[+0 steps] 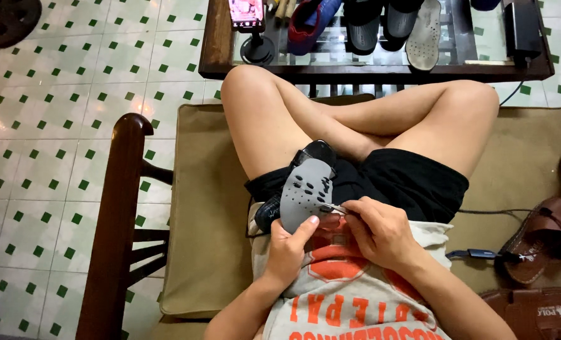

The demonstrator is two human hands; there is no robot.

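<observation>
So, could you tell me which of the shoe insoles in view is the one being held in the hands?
The dark grey insole with holes, gripped by the left hand and right hand over the lap; the pale insole lies untouched on the glass table.

The person sits cross-legged on a tan cushioned wooden bench. A black shoe with grey perforated sole rests in the lap, sole up, between the left hand and right hand. Ahead stands the dark wooden glass-topped surface, carrying a phone on a round stand at its left and a loose pale insole further right. Brown leather sandals lie on the bench to the person's right.
</observation>
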